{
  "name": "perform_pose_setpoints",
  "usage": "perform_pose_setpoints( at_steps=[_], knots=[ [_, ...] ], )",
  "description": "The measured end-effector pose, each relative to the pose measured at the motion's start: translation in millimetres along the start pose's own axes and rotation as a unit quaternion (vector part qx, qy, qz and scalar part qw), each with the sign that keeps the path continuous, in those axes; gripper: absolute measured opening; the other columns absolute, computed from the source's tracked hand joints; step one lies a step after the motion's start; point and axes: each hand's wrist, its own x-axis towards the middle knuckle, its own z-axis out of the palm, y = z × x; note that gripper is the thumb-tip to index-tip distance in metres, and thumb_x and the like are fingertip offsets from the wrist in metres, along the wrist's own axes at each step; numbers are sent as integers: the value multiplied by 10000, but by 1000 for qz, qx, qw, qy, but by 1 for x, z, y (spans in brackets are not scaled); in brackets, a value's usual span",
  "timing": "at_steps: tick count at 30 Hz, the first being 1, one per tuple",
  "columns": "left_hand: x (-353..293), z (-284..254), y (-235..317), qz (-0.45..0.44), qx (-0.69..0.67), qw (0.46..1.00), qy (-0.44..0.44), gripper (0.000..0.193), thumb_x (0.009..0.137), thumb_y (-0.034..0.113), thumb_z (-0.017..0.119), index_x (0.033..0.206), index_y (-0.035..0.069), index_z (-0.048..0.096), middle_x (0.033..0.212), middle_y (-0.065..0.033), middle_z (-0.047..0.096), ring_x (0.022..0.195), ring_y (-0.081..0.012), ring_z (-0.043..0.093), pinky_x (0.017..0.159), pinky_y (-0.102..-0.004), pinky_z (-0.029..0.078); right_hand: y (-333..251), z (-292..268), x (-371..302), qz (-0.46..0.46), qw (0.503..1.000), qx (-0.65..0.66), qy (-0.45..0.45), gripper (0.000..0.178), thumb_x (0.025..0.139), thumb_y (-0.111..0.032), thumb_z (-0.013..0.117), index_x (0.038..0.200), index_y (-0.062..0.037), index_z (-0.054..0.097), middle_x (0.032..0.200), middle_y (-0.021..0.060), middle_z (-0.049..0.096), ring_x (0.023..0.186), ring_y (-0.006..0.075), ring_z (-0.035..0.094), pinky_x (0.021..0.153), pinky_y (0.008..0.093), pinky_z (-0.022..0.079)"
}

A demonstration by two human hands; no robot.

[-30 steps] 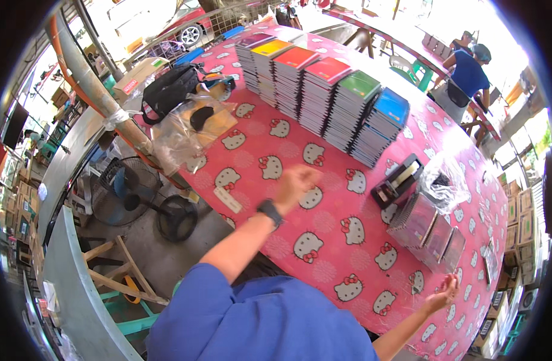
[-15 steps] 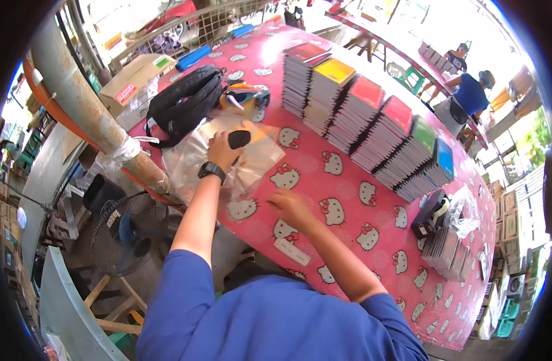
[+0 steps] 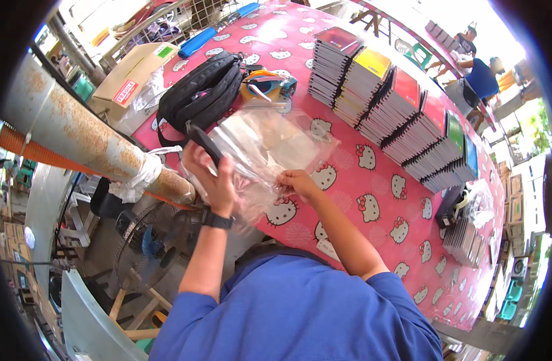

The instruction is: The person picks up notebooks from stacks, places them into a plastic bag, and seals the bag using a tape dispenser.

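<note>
A flat, dark rounded object (image 3: 205,146) is tilted up in my left hand (image 3: 213,183), held between thumb and fingers; its exact kind is not clear. My right hand (image 3: 297,183) pinches the near right edge of some clear plastic bags (image 3: 276,141). These bags lie loosely piled on a pink table (image 3: 381,237) with a white cat-face pattern. Beyond my left hand, next to the bags, sits a black backpack (image 3: 201,96). An orange and blue item (image 3: 270,87) rests just right of the backpack.
Tall stacks of spiral notebooks (image 3: 396,108) run along the far right. A tape dispenser (image 3: 450,207) and smaller stacks (image 3: 465,240) stand at the right. On the left are a cardboard box (image 3: 134,84), a rusty post (image 3: 86,129) and a fan (image 3: 146,240). Two people sit farther off.
My left hand has lifted the dark object off the bags and drawn it left and nearer. My right hand has moved onto the plastic and grips its edge. The view has shifted slightly.
</note>
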Motion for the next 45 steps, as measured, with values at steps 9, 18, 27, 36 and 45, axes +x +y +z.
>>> perform_pose_setpoints(
  at_steps=[9, 18, 27, 36, 45],
  knots=[
    [-51, -6, -67, 58, 516, 820, -243, 627, 666, 243, 664, 1228, 114, 417, 1212, -105, 445, 1133, -333, 412, 917, -469, 343, -6, -96, -67, -264, 845, 429, 177, 144, 876, -186, 550, 867, -52, 601, 765, 30, 624, 645, 116, 556, 569, 257, 459],
    [-39, 40, -10, 75, 569, 802, -165, 751, 726, 372, 672, 1353, 150, 324, 1405, -148, 235, 1287, -390, 213, 1005, -536, 223, -35, -107, -325, -515, 637, -217, 530, 135, 842, -156, 502, 785, -41, 545, 1067, 183, 599, 1008, 275, 550, 868, 374, 425],
    [-179, 171, 41, 92, 116, 812, -564, 367, 825, 182, 570, 1171, 80, 504, 1218, -152, 467, 1152, -333, 416, 971, -431, 318, 90, -53, -218, -210, 805, -402, 384, 158, 776, -155, 565, 898, -54, 571, 877, 160, 582, 868, 335, 556, 701, 442, 451],
    [-212, 146, -23, 203, 450, 659, -567, 653, 850, 448, 469, 1401, 169, 254, 1465, -83, 212, 1343, -301, 194, 1032, -595, 141, 147, -115, -268, -69, 688, -537, 483, 566, 851, -381, 512, 1343, -138, 375, 1414, 138, 312, 1339, 328, 201, 1054, 513, 190],
    [-187, 139, -5, 194, 397, 712, -547, 627, 809, 363, 561, 1342, 105, 356, 1414, -135, 297, 1323, -325, 224, 1029, -574, 186, 106, -107, -264, 18, 681, -473, 559, 690, 791, -376, 589, 1374, -136, 309, 1439, 116, 253, 1334, 366, 159, 1033, 584, 130]
  ],
)
